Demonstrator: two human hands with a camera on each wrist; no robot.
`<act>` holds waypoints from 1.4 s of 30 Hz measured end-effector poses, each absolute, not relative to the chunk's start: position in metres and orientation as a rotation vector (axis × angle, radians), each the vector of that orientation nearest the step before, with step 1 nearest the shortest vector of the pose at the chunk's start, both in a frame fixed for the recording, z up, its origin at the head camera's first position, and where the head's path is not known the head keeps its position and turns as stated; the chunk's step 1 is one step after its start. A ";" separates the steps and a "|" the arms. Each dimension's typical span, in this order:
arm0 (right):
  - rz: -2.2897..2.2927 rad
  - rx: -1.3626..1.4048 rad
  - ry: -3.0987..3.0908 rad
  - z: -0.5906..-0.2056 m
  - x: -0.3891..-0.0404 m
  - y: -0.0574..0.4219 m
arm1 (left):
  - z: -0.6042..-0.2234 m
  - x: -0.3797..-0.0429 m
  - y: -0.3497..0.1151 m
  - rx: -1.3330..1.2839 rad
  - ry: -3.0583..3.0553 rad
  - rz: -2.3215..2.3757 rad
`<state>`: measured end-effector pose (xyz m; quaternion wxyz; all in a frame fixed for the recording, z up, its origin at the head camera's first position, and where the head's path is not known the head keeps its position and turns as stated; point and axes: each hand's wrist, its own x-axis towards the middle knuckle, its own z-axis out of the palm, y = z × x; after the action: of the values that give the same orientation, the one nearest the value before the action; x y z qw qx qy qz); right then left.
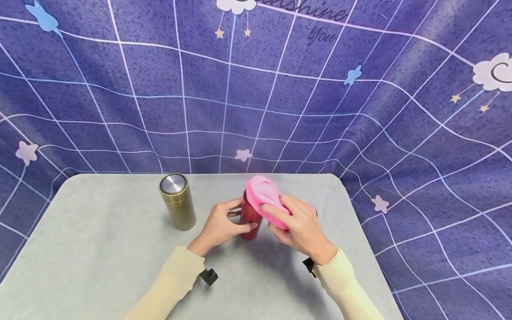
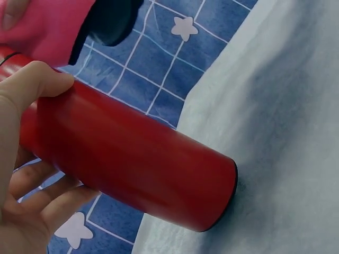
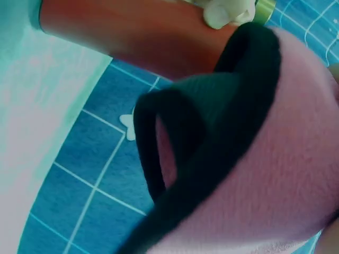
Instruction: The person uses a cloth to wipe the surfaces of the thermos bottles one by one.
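A red thermos (image 1: 249, 218) stands on the table in the middle of the head view. My left hand (image 1: 220, 224) grips it from the left, with the thumb across its near side and the fingers round behind. In my right hand (image 1: 302, 226) is a bunched pink cloth (image 1: 262, 193), held against the upper right part of the thermos and hiding its top. Dark edging runs along the folded cloth (image 3: 286, 143) in the right wrist view. The red body of the thermos (image 2: 137, 153) slants across the left wrist view, its dark-rimmed base at the tabletop.
To the left of the hands, a gold thermos (image 1: 182, 209) with a silver lid stands upright on the pale grey table (image 1: 100, 249). A purple-blue curtain (image 1: 208, 80) with a grid, stars and clouds hangs behind the table and along its right side.
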<state>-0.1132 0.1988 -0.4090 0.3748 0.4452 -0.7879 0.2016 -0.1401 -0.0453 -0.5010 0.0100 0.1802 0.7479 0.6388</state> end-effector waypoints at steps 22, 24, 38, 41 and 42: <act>1.392 0.852 -2.172 -0.420 -0.124 0.213 | -0.499 -0.132 -0.045 0.742 2.425 1.947; 1.423 0.853 -2.197 -0.418 -0.126 0.214 | -0.498 -0.131 -0.045 0.763 2.435 1.934; 1.323 0.972 -2.428 -0.396 -0.134 0.219 | -0.494 -0.128 -0.051 0.881 2.553 1.771; 1.272 1.031 -2.439 -0.390 -0.135 0.218 | -0.493 -0.129 -0.052 0.918 2.587 1.733; 1.248 1.043 -2.442 -0.388 -0.135 0.217 | -0.493 -0.129 -0.052 0.923 2.600 1.719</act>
<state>-0.1355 0.2173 -0.3885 0.1034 0.3535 -0.8279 0.4230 -0.1293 -0.0516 -0.4926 -0.0545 0.2837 0.7985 0.5281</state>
